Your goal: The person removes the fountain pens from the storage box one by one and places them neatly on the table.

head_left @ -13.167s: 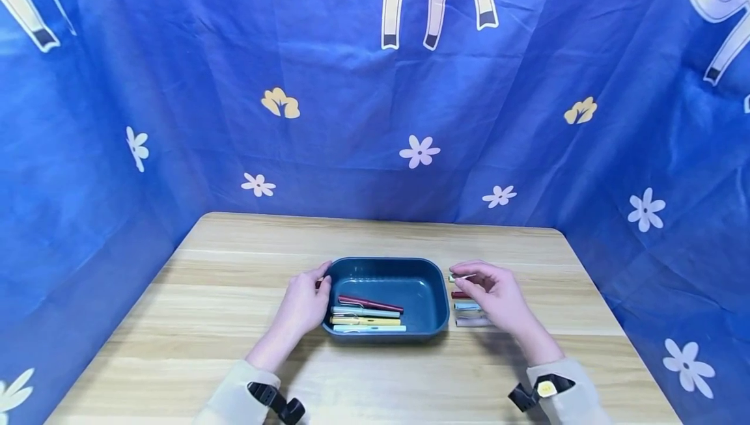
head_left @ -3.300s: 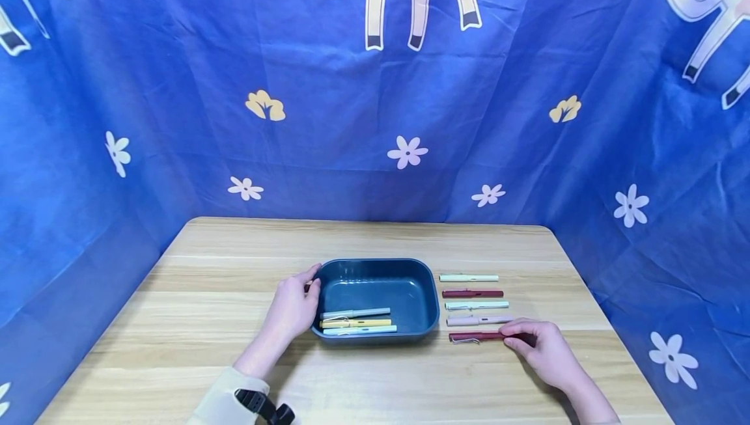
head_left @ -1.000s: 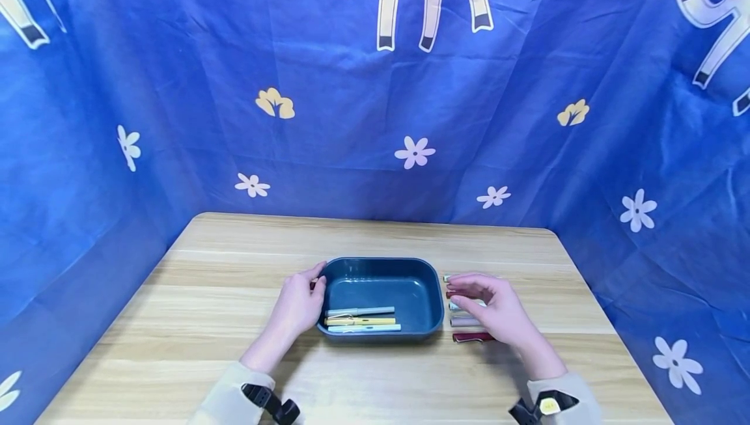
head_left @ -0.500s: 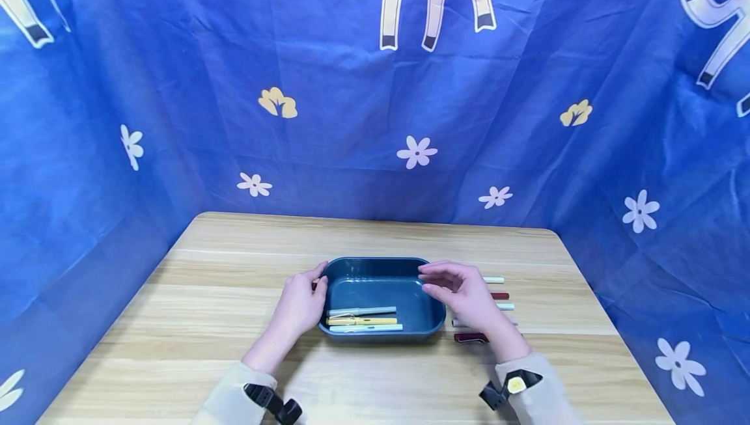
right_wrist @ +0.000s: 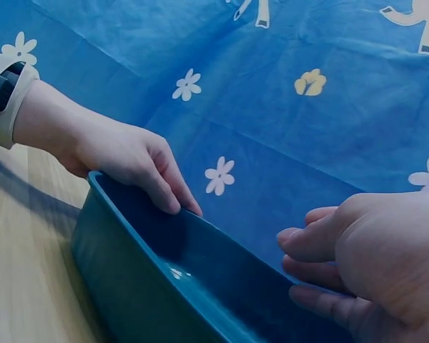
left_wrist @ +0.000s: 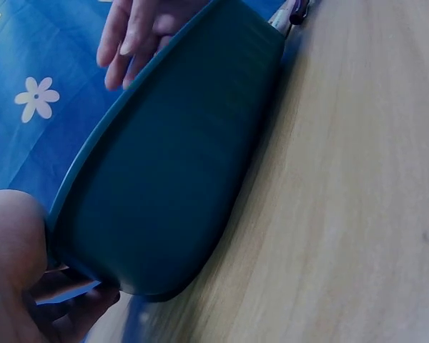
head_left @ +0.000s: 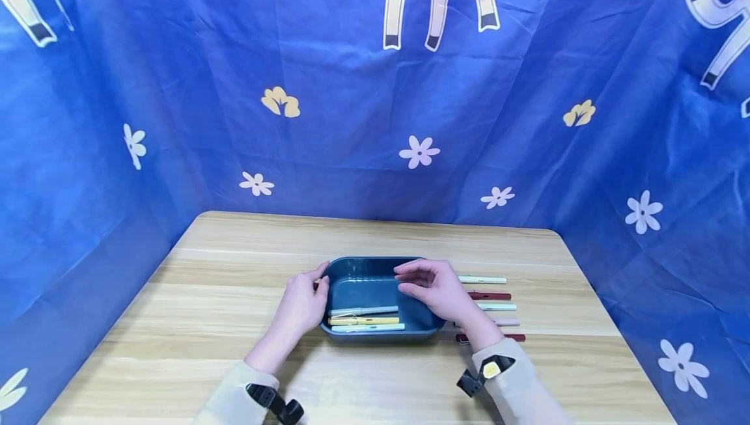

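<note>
Closest, the pale sleeves [head_left: 231, 394] reach in over the table [head_left: 381, 379]. The left hand [head_left: 301, 298] grips the left end of the box [head_left: 413, 336], fingers curled against the outer wall and thumb over the rim, probably to stop it sliding.

Just inside the left fingers, three pens lie along the near wall, which likely keeps them bunched: the ice-blue pen [head_left: 369, 328] nearest, then the yellow pen [head_left: 377, 321], then the grey-blue pen [head_left: 369, 311].

The right hand [head_left: 442, 291] hangs over the right part of the box, beyond those pens. Its fingers are loosely bent, thumb apart, with nothing seen between them; the gap looks suited to something thin.

On the table to the right of the right fingers, partly covered by that hand and wrist, runs a row, near to far: the near red pen [head_left: 514, 338], the lilac pen [head_left: 507, 322], the pale blue pen [head_left: 498, 306], the far red pen [head_left: 495, 295] and the pale green pen [head_left: 486, 280]. They are spaced apart, presumably so each stays easy to grasp.

Well past all fingertips hangs the blue cloth [head_left: 351, 119].

Half a second ago the right hand was at the box's right rim; now it is farther in. About three seconds ago it pinched the near red pen. The left grip is unchanged.
</note>
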